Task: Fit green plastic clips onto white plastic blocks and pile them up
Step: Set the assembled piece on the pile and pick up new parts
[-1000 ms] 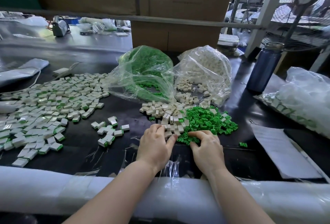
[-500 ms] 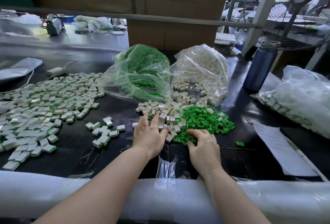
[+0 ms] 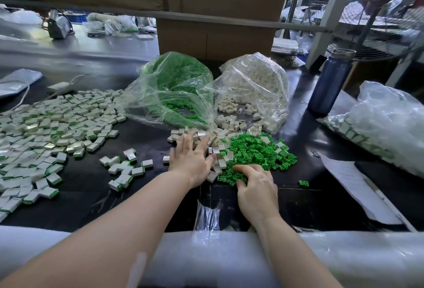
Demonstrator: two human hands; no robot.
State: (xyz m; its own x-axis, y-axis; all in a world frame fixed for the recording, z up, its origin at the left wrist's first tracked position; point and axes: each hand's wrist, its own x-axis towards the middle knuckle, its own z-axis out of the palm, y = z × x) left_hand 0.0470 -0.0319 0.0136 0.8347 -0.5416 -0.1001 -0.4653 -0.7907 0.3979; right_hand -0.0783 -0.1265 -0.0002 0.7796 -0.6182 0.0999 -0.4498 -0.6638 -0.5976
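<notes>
1. The left hand (image 3: 191, 160) lies flat, fingers straight and spread, on the loose white blocks (image 3: 215, 140), which spread away from it toward the bags
2. The right hand (image 3: 257, 187) curls its fingers into the near edge of the green clips (image 3: 257, 152); whether it pinches one I cannot tell
3. Blocks sit left, clips right, the two heaps touching between the hands, so each hand is nearest its own part
4. Finished pieces (image 3: 46, 131) lie piled well off to the left, nearer the left hand, which would likely carry each fitted block there
</notes>
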